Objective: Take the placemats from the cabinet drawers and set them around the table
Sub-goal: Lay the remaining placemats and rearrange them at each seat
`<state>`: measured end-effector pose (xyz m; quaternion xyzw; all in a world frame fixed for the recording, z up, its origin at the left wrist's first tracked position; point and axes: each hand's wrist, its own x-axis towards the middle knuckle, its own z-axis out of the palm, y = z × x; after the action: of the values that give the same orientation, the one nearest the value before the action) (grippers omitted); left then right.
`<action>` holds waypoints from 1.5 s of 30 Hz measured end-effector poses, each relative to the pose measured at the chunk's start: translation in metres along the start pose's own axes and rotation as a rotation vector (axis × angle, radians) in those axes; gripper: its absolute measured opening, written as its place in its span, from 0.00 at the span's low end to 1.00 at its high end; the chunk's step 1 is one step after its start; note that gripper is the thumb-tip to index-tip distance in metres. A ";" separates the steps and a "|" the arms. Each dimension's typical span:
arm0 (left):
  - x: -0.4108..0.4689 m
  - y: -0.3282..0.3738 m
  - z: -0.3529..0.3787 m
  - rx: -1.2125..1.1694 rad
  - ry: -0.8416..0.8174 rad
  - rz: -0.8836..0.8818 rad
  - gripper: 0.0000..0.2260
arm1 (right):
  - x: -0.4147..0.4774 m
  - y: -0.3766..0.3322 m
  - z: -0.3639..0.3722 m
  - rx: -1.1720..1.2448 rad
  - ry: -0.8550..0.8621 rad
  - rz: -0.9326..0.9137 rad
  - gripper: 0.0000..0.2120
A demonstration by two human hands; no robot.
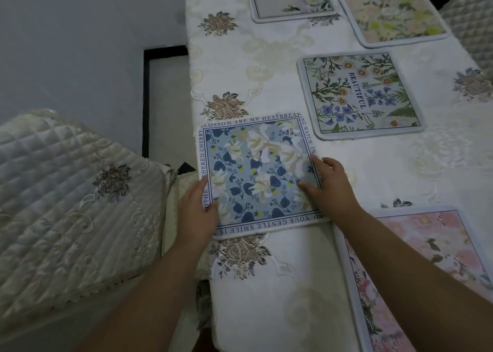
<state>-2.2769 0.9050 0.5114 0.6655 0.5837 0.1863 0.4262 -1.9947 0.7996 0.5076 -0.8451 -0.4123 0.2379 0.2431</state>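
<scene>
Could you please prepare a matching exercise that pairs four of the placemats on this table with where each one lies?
Placemats:
1. blue-leaf placemat
2. BEAUTIFUL placemat
3. pink placemat
4. yellow-green placemat

Places:
A. far right, at the top of the view
B. at the left edge of the table, touched by the left hand and right hand
C. nearest, lower right, cut off by the frame
D. mid-table, just beyond the right hand

Pairs: 1-B, 2-D, 3-C, 4-A.
</scene>
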 end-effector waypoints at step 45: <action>-0.016 -0.007 0.035 0.832 -0.155 0.267 0.37 | -0.042 -0.010 0.028 -0.368 -0.178 -0.133 0.38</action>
<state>-2.2593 0.8780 0.4903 0.8620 0.4842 -0.0613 0.1368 -2.0403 0.7767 0.5005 -0.8218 -0.5237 0.2156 0.0624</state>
